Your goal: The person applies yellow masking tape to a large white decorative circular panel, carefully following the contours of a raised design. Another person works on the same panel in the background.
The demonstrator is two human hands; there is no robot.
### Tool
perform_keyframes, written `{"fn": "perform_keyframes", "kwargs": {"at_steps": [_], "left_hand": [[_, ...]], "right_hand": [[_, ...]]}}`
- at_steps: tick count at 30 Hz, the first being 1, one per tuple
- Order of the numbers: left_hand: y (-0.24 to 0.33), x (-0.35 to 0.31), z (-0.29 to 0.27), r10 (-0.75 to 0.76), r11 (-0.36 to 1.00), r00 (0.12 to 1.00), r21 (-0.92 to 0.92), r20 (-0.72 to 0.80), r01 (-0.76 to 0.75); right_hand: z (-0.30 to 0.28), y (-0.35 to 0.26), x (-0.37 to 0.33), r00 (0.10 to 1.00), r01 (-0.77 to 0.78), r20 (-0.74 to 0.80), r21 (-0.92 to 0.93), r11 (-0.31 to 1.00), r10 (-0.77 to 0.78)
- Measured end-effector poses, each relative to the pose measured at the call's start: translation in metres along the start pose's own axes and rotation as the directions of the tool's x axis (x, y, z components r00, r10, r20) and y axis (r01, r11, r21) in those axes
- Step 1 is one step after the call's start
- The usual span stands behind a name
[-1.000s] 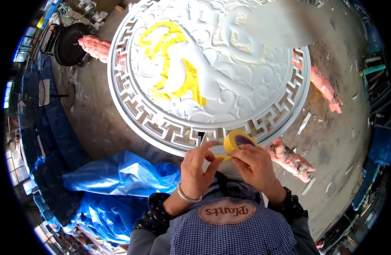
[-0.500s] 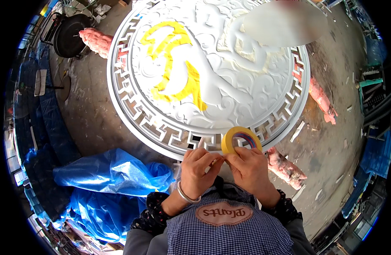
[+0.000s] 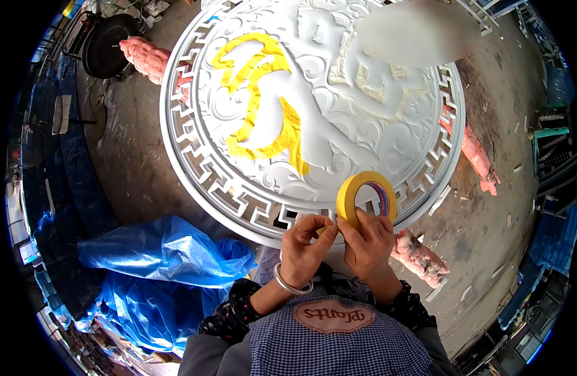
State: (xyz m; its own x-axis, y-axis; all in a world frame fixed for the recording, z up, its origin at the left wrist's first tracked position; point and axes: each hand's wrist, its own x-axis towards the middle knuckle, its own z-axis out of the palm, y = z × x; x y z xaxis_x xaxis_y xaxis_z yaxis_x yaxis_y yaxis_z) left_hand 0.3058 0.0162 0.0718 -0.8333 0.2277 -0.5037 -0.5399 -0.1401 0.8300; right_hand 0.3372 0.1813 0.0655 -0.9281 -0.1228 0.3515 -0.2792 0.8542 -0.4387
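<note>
Yellow strips, apparently tape (image 3: 291, 130), already cover a curling band left of centre on the round white relief panel (image 3: 348, 150), which fills the upper middle of the frame. The visible carving elsewhere, and the fretwork rim (image 3: 233, 208), carry no yellow; a blur hides the upper right. At lower centre, the right hand (image 3: 370, 241) grips the yellow tape roll (image 3: 347, 197), while the left hand (image 3: 305, 249) seems to pinch its free end, not on the panel.

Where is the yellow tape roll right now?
In the head view, the yellow tape roll is right of centre, in the right hand, overlapping in the picture the near rim of the white carved disc.
</note>
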Motion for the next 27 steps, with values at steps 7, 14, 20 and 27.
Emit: {"fn": "perform_keyframes", "kwargs": {"at_steps": [7, 14, 20, 27], "left_hand": [[-0.011, 0.036, -0.029, 0.016, 0.991, 0.983, -0.128, -0.182, -0.040], [-0.023, 0.046, -0.030, 0.218, 0.972, 0.975, 0.102, -0.043, -0.213], [-0.023, 0.046, -0.029, 0.185, 0.969, 0.982, 0.159, 0.044, -0.190], [-0.017, 0.044, -0.030, 0.176, 0.961, 0.967, 0.182, 0.185, -0.210]], "right_hand": [[0.004, 0.023, -0.005, 0.994, -0.107, -0.033, -0.090, 0.990, 0.104], [0.008, 0.056, -0.007, 0.948, -0.209, 0.204, -0.178, 0.962, 0.243], [0.007, 0.048, 0.009, 0.913, -0.295, 0.233, -0.187, 0.937, 0.334], [-0.005, 0.022, 0.048, 0.885, -0.429, 0.335, 0.310, 0.849, 0.324]]}}
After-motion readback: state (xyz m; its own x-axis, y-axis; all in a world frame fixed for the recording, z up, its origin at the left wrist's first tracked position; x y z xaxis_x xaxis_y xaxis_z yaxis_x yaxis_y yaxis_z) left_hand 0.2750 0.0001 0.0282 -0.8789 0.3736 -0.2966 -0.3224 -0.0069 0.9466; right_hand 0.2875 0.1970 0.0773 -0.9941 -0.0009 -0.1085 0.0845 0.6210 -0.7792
